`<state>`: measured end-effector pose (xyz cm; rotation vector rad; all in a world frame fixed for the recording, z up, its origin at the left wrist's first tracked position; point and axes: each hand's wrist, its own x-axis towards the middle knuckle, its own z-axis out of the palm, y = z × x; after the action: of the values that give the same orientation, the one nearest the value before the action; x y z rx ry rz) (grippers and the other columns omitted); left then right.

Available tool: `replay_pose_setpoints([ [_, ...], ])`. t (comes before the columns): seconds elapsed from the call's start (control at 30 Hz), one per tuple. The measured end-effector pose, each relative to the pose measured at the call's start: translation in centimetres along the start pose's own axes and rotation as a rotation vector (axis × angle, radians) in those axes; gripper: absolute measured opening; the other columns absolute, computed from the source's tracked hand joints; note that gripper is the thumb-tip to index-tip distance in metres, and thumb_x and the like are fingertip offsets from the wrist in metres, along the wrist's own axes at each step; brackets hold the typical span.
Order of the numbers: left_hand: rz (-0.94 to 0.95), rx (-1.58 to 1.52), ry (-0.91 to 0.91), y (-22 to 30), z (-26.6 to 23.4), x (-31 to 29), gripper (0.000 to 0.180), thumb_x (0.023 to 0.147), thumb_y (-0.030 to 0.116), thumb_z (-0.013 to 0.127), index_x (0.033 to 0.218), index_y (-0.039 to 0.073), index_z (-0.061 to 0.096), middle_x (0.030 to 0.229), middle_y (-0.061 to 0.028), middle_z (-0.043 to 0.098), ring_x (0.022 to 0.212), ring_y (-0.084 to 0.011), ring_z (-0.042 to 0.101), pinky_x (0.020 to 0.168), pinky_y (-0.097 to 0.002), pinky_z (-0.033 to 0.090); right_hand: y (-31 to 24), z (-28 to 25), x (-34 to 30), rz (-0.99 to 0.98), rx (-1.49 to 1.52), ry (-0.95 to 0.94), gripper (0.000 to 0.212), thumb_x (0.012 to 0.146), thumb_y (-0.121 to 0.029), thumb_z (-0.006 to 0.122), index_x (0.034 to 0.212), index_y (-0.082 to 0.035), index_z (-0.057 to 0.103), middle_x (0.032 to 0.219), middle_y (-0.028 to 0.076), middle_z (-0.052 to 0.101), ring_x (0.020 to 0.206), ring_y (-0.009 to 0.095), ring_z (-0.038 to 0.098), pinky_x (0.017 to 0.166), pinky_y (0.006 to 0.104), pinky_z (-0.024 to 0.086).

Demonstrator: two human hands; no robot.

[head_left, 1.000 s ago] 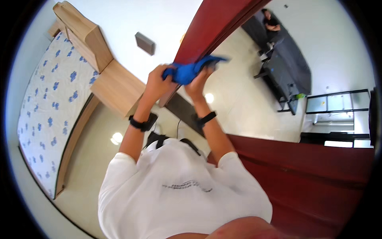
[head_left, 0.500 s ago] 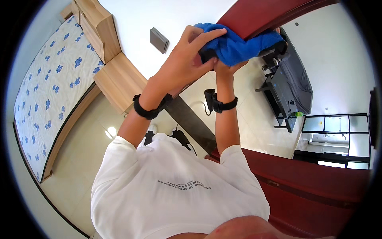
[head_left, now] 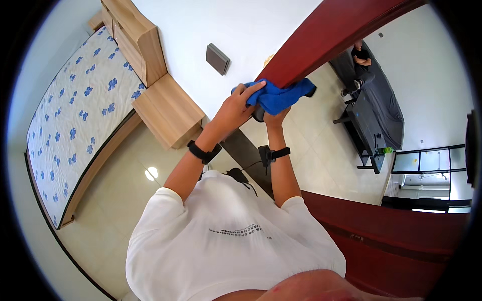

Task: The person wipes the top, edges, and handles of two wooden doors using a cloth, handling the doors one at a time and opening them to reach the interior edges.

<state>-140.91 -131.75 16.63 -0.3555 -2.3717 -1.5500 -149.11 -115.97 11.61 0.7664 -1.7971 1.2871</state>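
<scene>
Two hands: left hand [head_left: 232, 109] and right hand [head_left: 276, 119] meet at a blue cloth [head_left: 279, 100] folded across a red door frame [head_left: 316, 44].
Cloth's wrap: apparently placed around the wood so that both sides can be pressed together.
Left fingers: slightly parted, holding the cloth's left end.
Right fingers: mostly hidden beneath the cloth, touching it; their spread cannot be told.

2 hands: left hand [head_left: 233, 113], right hand [head_left: 276, 119]. 1 blue cloth [head_left: 281, 100] at the fingers. 1 red door frame [head_left: 314, 42] just past the fingertips. 2 black wrist straps [head_left: 203, 152] below the fingers. Left of fingers: 1 bed [head_left: 75, 125], 1 wooden nightstand [head_left: 168, 108], 1 grey wall plate [head_left: 217, 58]. Right of fingers: 1 other person [head_left: 362, 62], 1 dark table [head_left: 364, 128].
</scene>
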Motion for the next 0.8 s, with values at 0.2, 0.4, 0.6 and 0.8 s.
replay_pose_setpoints([
  [0.2,-0.078,-0.025,-0.024,-3.6,1.2,-3.1,0.069,0.084,0.000,0.063,0.145,0.024,0.042,0.098,-0.0148,0.055,0.085,-0.0329,0.059,0.078,-0.0389,0.049,-0.8,-1.0,-4.3,0.294,-0.070,-0.030,0.065,0.088,-0.025,0.066,0.139,0.002,0.036,0.136,0.020,0.049,0.127,0.030,0.049,0.108,0.0401,0.035],
  [0.4,-0.028,-0.008,0.040,0.9,-1.8,-0.8,0.058,0.086,0.000,0.063,0.140,0.016,0.047,0.100,-0.0141,0.058,0.098,-0.0280,0.062,0.085,-0.0334,0.051,-3.0,-1.8,0.0,0.508,-0.014,0.061,0.065,0.086,-0.029,0.070,0.133,0.001,0.036,0.131,0.018,0.051,0.121,0.028,0.051,0.107,0.0384,0.035],
  [0.6,0.198,-0.204,0.262,4.8,-1.7,1.8,0.054,0.086,-0.004,0.064,0.136,0.012,0.050,0.120,-0.0116,0.052,0.110,-0.0234,0.058,0.099,-0.0357,0.050,-4.9,-2.2,5.3,0.275,-0.045,0.179,0.066,0.077,-0.016,0.078,0.128,-0.001,0.039,0.125,0.014,0.052,0.119,0.026,0.051,0.105,0.0374,0.037],
  [0.8,0.222,-0.265,0.409,0.4,2.7,0.1,0.049,0.080,-0.007,0.068,0.124,0.004,0.049,0.117,-0.0136,0.049,0.111,-0.0213,0.055,0.096,-0.0344,0.050,-3.4,-2.1,3.1,0.306,-0.046,0.144,0.060,0.077,-0.015,0.078,0.124,-0.001,0.043,0.123,0.014,0.053,0.118,0.025,0.051,0.104,0.0371,0.037],
])
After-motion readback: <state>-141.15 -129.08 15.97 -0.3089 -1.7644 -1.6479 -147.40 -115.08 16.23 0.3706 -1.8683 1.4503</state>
